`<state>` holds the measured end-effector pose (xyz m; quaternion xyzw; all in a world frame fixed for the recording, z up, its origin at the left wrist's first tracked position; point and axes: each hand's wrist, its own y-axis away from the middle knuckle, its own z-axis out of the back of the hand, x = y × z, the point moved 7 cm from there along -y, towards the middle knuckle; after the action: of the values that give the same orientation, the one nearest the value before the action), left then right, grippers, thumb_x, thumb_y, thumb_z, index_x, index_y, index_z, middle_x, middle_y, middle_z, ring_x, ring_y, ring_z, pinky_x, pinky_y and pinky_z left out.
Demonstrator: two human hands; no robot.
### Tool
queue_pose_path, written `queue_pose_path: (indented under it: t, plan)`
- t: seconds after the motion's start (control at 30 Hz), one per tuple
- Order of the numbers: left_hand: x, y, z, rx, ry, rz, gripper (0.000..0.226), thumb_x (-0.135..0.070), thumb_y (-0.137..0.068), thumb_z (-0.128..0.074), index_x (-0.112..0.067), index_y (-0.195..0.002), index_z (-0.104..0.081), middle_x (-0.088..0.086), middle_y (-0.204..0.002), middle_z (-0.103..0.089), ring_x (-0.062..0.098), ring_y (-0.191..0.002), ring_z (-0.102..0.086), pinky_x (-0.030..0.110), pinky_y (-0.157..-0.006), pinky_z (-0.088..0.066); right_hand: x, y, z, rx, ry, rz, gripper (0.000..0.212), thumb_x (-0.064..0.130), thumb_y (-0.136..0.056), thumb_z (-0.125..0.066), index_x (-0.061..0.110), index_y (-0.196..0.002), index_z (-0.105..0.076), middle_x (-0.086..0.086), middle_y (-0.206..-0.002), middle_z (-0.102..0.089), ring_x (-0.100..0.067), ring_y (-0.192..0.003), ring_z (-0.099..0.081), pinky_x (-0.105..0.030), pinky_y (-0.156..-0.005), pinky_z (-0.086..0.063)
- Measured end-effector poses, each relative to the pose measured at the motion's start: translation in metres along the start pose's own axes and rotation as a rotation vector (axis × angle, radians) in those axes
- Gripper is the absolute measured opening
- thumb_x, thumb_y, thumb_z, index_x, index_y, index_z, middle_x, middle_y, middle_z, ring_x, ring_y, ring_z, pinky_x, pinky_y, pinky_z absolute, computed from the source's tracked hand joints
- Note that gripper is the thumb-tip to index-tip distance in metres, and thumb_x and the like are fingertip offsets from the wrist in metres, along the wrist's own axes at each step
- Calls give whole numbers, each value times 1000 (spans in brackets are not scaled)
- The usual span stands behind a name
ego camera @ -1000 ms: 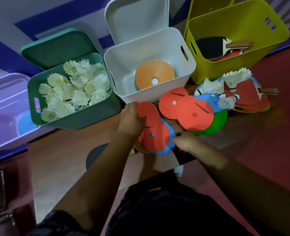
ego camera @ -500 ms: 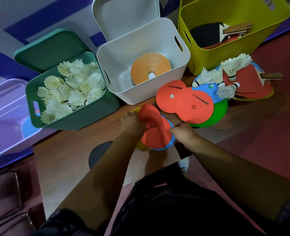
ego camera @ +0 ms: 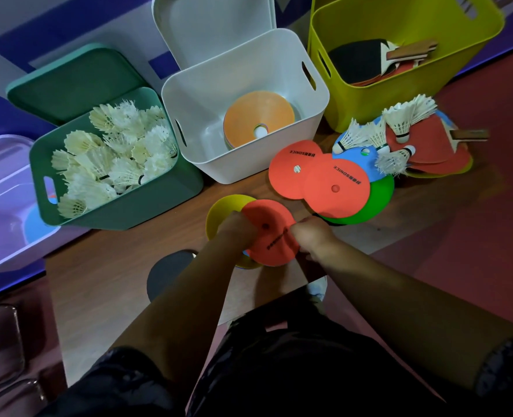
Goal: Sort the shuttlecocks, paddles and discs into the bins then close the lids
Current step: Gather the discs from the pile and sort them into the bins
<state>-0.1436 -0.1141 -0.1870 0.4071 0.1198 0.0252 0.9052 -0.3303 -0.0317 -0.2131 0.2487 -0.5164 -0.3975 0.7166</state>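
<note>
Both hands (ego camera: 238,231) (ego camera: 311,236) pinch red disc (ego camera: 274,218) at opposite edges.

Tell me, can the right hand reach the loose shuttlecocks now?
Probably not yet: the right hand grips the red disc. Once free, nothing blocks its way to the shuttlecocks.

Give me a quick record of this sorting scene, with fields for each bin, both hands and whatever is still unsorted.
green bin: shuttlecocks, open
white bin: orange discs, open
yellow bin: paddles, open
left hand: grips stack of discs
right hand: pinches the same stack
unsorted: loose discs, loose shuttlecocks, loose paddle, on table right of hands
</note>
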Motion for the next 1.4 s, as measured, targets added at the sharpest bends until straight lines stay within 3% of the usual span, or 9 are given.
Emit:
queue_pose_path:
  t: [0.27, 0.47, 0.57, 0.8, 0.87, 0.93, 1.07, 1.2, 1.4]
  plan:
    - [17, -47, -21, -85, -151, 59, 68, -48, -78, -41, -13, -131, -65, 18, -128, -65, 37, -117, -62, 40, -89, -39, 6, 1, 3, 22, 32, 101, 27, 20, -88, -65, 33, -112, -69, 0, -96, -69, -30, -96, -69, -33, -76, -51]
    - [-3, -9, 5, -72, 27, 4, 34, -28, -98, -63, -3, -119, -71, 20, -118, -72, 38, -115, -67, 43, -94, -52, 8, 5, 6, 21, -19, 124, 21, 19, -89, -67, 37, -80, -61, 11, -79, -64, -19, -82, -62, -30, -73, -50]
    - [3, -19, 7, -118, 138, 5, 34, -26, -93, -71, -8, -121, -72, 17, -114, -74, 36, -111, -70, 41, -91, -55, 3, 3, 7, 29, -35, 30, 6, 19, -80, -68, 17, -74, -68, -2, -66, -67, -25, -63, -63, -33, -57, -52]
    - [-10, -15, 14, 44, 233, -98, 33, -19, -89, -78, -5, -119, -77, 17, -116, -75, 32, -109, -71, 41, -92, -56, 4, -3, 10, 79, 36, 48, 15, 20, -88, -70, 6, -91, -74, -18, -76, -75, -32, -65, -72, -40, -59, -59]
    - [-9, -12, 16, 77, 286, -135, 34, -18, -89, -80, -6, -120, -77, 16, -117, -76, 32, -108, -71, 44, -94, -58, 6, -4, 13, 103, 37, 90, 17, 25, -89, -77, 17, -102, -70, -13, -86, -77, -26, -74, -74, -42, -64, -60]
    - [-9, -7, 18, 102, 373, -186, 29, -13, -89, -80, -10, -117, -78, 12, -114, -77, 28, -103, -72, 43, -95, -58, 10, -4, 19, 115, 33, 143, 45, 30, -84, -84, 30, -122, -59, -2, -102, -77, -21, -86, -75, -36, -71, -61]
    - [-13, 7, 23, 146, 532, -305, 22, -2, -87, -77, -17, -104, -75, 2, -97, -76, 16, -89, -66, 38, -86, -55, 13, 5, 21, 257, -4, 111, 44, 29, -88, -83, 29, -125, -60, -8, -103, -78, -26, -80, -77, -34, -64, -59]
    - [-24, 23, 34, 144, 690, -382, 24, 11, -94, -67, -5, -112, -68, -15, -64, -70, -7, -53, -58, 11, -56, -46, 32, 20, 37, 217, -36, 217, 28, 21, -95, -77, 26, -120, -66, -5, -98, -79, -21, -78, -76, -35, -68, -58]
    - [-51, 33, 30, 101, 738, -479, 33, -6, -72, -74, -12, -105, -71, 6, -97, -71, 14, -88, -64, 33, -83, -54, 38, 30, 77, -20, 127, 448, 23, 29, -91, -76, 35, -113, -73, 12, -80, -75, -11, -78, -74, -31, -80, -59]
